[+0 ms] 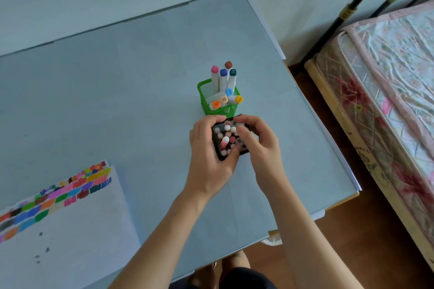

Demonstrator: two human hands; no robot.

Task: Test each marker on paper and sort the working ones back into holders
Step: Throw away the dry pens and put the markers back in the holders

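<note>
Both hands [231,148] grip the black holder [244,151] of markers [226,139]; cap labels unreadable.

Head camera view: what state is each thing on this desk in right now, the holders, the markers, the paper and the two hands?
Green mesh holder: upright, part filled.
Markers in green holder: capped, some upright, some leaning.
Black holder: packed with markers, gripped from both sides.
Markers in black holder: capped, standing close together.
Test paper: flat, covered with colour swatches along its top edge.
Left hand: curled round black holder.
Right hand: curled round black holder.
</note>
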